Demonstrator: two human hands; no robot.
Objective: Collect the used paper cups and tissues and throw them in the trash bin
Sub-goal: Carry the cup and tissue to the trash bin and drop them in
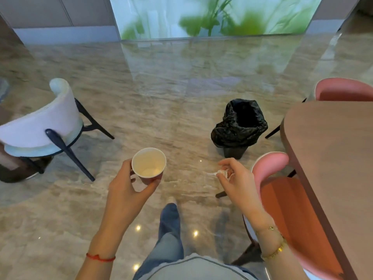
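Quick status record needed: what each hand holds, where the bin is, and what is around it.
left hand: grips paper cup, upright, looks empty
right hand: pinches crumpled tissue
trash bin: on the floor ahead, black liner, open top
pink chair: beside right hand, at wooden table
white chair: to the left

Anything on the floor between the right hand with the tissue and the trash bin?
Nothing: the head view shows only bare marble floor between the right hand pinching the tissue and the trash bin. A pink chair stands beside that path.
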